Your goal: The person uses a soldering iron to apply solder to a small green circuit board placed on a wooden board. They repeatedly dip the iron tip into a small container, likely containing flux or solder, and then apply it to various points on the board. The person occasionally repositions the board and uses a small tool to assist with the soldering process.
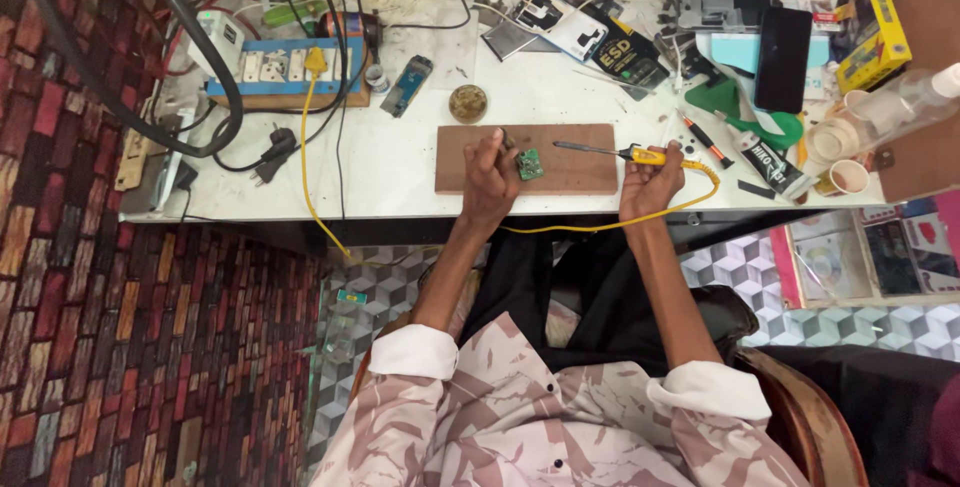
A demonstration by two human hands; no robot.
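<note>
A brown wooden board lies on the white table. On it sits a small green circuit board. My left hand rests on the wooden board beside the circuit board, fingers pinched on a thin tool or wire whose tip points up toward the back. My right hand grips the yellow handle of a soldering iron; its metal tip points left and hovers over the wooden board, a little right of the circuit board. The iron's yellow cord runs along the table's front edge.
A blue and white power strip with plugs lies at back left. A small round tin stands behind the board. Right of my hands lie a screwdriver, a glue tube, a black phone, small cups and boxes.
</note>
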